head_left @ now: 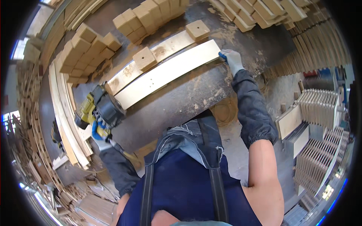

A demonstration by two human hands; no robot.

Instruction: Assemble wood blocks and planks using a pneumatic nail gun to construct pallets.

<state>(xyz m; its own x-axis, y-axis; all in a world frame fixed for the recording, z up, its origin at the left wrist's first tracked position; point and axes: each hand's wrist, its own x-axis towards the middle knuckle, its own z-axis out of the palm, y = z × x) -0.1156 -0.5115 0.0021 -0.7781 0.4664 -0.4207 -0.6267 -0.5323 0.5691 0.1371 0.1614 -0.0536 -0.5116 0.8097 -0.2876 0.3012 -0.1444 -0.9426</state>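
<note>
My left hand [100,136], in a white and blue work glove, is wrapped round the handle of a yellow-green and black nail gun [108,108]. The tool's round dark magazine covers the near left end of a pale plank [166,75]. At the plank's far right end, my gloved right hand [233,60] grips its edge, the blue fingertips against the wood. Behind lies a second board [124,78], running alongside. Two square wooden blocks, one [144,58] near its middle and another [198,30] at its far end, rest on it.
Sawdust streaks the dark tabletop [177,105]. Stacked wooden blocks stand at the back left [85,52] and back middle [147,17]. Long boards [62,109] lie left of the nail gun, and a hose [130,155] trails from its handle. Slatted wooden stacks [320,109] stand at right.
</note>
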